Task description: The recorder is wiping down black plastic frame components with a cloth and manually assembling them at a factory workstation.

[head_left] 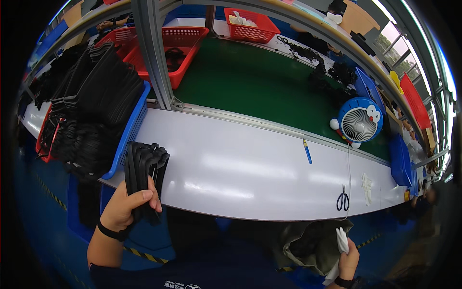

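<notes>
My left hand (137, 200) is closed round a bundle of flat black strips (144, 166), their looped tops standing up at the table's left front edge. Just beyond the bundle is a blue basket (134, 129) piled with many more black strips (98, 91). At the lower right, off the table's front edge, my right hand (349, 260) grips a crumpled white cloth (342, 241). A dark, open bag (308, 248) hangs or stands beside that hand; what lies inside is too dark to make out.
On the white table (240, 164) lie dark-handled scissors (342, 200), a blue-and-yellow pen (307, 151) and a white scrap (366, 189). A blue fan (360, 120) stands on the green belt (240, 77). A metal post (153, 53) rises near red baskets (185, 60). Co-workers sit across.
</notes>
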Action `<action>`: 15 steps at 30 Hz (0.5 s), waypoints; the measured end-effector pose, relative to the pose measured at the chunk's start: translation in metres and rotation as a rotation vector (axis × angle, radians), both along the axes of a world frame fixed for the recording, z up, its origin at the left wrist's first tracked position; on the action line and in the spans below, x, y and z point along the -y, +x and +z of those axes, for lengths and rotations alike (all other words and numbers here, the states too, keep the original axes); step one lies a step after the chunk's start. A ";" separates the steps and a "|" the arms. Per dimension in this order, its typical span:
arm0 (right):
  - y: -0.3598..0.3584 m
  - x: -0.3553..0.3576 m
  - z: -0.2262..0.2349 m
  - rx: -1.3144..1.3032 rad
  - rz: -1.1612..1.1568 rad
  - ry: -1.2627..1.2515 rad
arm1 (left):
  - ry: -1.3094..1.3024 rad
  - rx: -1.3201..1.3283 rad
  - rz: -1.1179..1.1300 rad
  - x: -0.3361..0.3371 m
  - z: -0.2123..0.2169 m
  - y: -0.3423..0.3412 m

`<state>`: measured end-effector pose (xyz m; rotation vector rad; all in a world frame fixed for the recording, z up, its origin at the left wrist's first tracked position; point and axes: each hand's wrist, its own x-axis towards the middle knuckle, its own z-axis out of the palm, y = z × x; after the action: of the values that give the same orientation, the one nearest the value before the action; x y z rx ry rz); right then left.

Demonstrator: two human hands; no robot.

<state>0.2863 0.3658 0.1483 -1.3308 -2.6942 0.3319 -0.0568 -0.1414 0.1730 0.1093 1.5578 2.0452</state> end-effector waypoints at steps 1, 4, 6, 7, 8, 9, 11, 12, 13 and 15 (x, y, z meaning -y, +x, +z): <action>-0.028 0.013 0.010 -0.219 0.098 -0.120 | 0.022 -0.024 0.012 0.006 0.005 0.010; -0.122 0.052 0.004 -0.461 0.233 -0.278 | 0.266 -0.114 -0.037 0.025 -0.006 0.032; -0.193 0.067 -0.027 -0.453 0.564 -0.220 | 0.357 -0.136 -0.022 0.032 -0.015 0.045; -0.230 0.078 -0.039 -0.421 0.675 -0.218 | 0.389 -0.147 -0.004 0.037 -0.016 0.052; -0.268 0.090 -0.058 -0.400 0.757 -0.224 | 0.418 -0.155 0.020 0.043 -0.019 0.059; -0.305 0.105 -0.074 -0.423 0.814 -0.250 | 0.458 -0.163 0.060 0.052 -0.021 0.072; -0.377 0.142 -0.104 -0.446 0.918 -0.183 | 0.500 -0.221 0.085 0.068 -0.025 0.092; -0.406 0.166 -0.121 -0.459 0.935 -0.056 | 0.497 -0.258 0.094 0.073 -0.025 0.103; -0.429 0.198 -0.125 -0.460 0.950 -0.032 | 0.517 -0.265 0.134 0.080 -0.028 0.116; -0.455 0.268 -0.120 -0.512 1.120 -0.117 | 0.527 -0.278 0.226 0.096 -0.036 0.144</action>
<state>-0.1692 0.0975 0.0278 0.3738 -2.6427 0.7763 0.0876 -0.2369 0.1373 0.4484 1.1792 2.6761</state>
